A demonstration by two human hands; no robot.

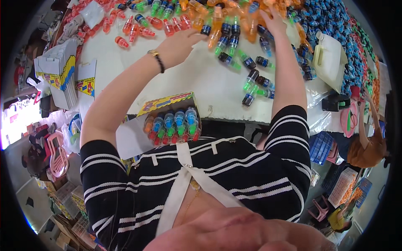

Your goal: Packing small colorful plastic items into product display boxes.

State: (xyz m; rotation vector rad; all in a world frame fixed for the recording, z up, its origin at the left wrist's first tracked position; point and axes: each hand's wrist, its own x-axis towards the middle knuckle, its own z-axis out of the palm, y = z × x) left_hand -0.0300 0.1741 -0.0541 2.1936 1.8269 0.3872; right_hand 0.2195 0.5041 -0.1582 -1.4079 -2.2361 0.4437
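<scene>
My left hand (181, 47) reaches over the white table, fingers stretched out, their tips by a dark bottle with a clear cap and some orange bottles (217, 21). Farther right, my right hand (274, 24) is spread among orange bottles at the far side; its fingertips partly blend into the pile. Between my forearms lie several small dark bottles with green or blue caps (251, 77). Close to my body, an open yellow-printed carton (167, 102) holds rows of small bottles with blue, green, red and orange parts (168, 120).
Red bottles (134, 31) lie at the far left, and a large heap of blue ones (328, 37) at the far right. A white plastic jug (328, 60) stands beside that heap. Folded cartons (63, 81) are stacked at left. A person (366, 150) works at right.
</scene>
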